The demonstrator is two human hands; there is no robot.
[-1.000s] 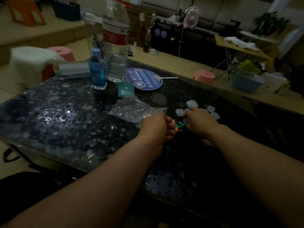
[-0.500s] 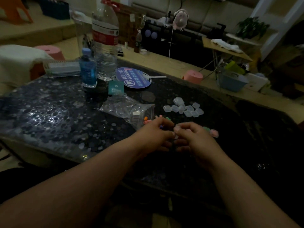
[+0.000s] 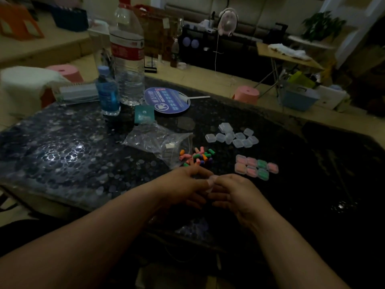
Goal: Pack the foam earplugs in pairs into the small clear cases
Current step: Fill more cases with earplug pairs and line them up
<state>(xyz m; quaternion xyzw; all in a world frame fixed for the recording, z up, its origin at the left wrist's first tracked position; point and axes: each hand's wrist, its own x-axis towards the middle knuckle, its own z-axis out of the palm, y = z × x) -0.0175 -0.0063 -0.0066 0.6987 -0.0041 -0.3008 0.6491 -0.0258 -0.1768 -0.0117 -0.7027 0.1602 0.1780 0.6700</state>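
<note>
Left hand (image 3: 185, 185): fingers curled, pinching a case (image 3: 210, 183)
Right hand (image 3: 234, 190): fingers curled on the same case
Earplugs (image 3: 198, 156): loose pile just beyond the hands
Empty cases (image 3: 233, 137): clustered farther back
Filled cases (image 3: 256, 167): grouped right of the pile

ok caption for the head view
Left hand and right hand hold a clear case near loose earplugs and filled cases.
</note>
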